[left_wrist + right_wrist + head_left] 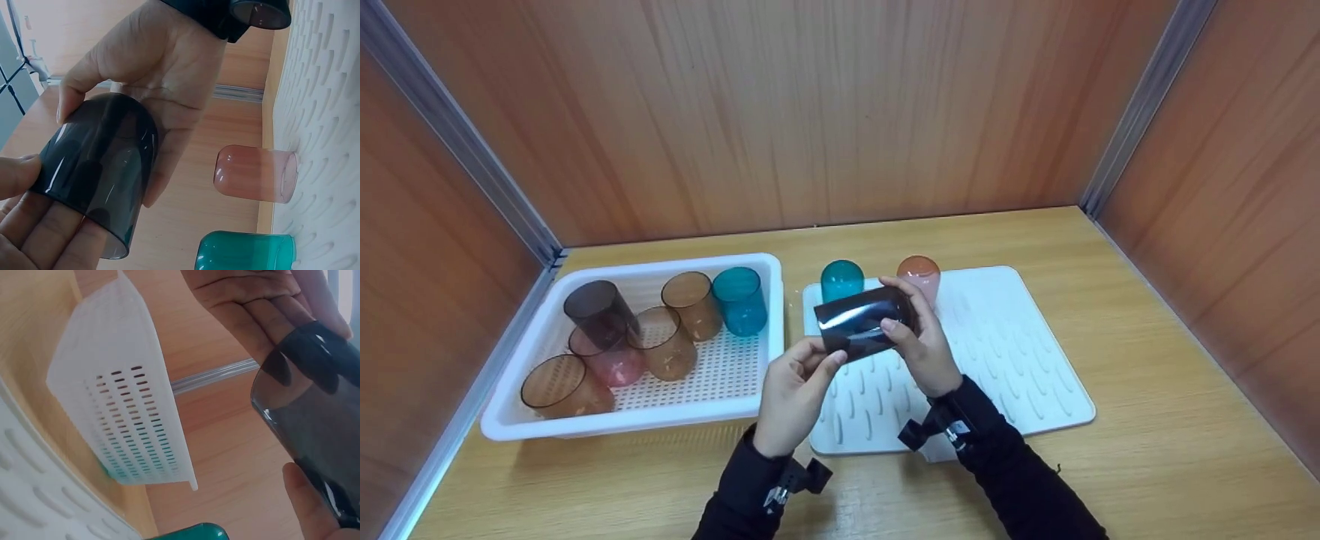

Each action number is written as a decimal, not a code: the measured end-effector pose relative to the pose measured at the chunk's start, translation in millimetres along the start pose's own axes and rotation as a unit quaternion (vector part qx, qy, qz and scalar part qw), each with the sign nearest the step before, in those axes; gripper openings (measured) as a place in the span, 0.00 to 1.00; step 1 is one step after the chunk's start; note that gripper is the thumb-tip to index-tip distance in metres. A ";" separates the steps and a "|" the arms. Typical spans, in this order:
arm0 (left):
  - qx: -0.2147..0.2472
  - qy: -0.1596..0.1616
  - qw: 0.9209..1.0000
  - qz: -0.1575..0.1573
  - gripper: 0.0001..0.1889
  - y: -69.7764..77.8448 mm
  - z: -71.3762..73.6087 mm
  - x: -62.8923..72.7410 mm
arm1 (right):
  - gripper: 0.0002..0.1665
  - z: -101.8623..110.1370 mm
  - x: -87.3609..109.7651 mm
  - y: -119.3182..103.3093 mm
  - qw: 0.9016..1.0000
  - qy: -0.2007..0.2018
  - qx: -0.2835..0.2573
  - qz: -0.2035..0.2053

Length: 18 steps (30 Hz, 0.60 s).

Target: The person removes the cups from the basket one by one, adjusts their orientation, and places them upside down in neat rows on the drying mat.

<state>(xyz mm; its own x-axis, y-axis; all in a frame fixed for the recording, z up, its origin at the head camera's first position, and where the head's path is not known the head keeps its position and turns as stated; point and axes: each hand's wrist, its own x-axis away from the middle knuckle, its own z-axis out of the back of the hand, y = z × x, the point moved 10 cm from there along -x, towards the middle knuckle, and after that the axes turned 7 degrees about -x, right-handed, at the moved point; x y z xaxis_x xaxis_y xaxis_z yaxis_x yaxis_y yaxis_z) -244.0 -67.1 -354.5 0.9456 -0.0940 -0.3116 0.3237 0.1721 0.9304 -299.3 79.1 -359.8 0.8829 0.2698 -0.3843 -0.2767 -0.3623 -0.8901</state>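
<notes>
Dark cup (862,322) in air above mat (1035,390), long axis nearly level, running from hand to hand, neither nearer. Left hand (795,394) pinches open rim; right hand (926,352) grips rounded base. Just beyond: teal cup (841,279), pink cup (919,276), both rim-down on mat. Left: basket (622,424), six cups (669,349) inside, on surface (1170,390).

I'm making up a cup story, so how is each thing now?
Dark cup: tipped sideways, held
Left hand: pinching its open end
Right hand: gripping its closed end
White mat: lying flat
Teal mat cup: upside down
Pink mat cup: upside down
White basket: upright, open-topped
Six basket cups: open ends showing
</notes>
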 end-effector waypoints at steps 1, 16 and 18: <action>-0.002 -0.002 1.000 -0.001 0.11 -0.4 -1.2 0.1 | 0.34 1.1 -0.4 -1.0 1.000 -0.002 0.011 0.000; -0.088 -0.016 0.995 -0.033 0.11 -0.3 -14.7 1.6 | 0.33 64.4 2.5 -31.1 0.993 0.045 0.112 0.012; -0.130 -0.017 0.991 -0.032 0.13 -1.7 -16.4 2.3 | 0.33 79.9 2.3 -37.3 0.988 0.064 0.139 0.014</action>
<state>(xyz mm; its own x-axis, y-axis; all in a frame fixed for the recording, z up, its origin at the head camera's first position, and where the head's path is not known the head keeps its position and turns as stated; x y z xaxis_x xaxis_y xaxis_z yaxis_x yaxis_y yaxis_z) -241.9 -51.6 -360.0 0.9227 -0.1444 -0.3576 0.3846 0.4109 0.8266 -317.2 164.6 -347.1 0.9095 0.1412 -0.3910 -0.3791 -0.1040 -0.9195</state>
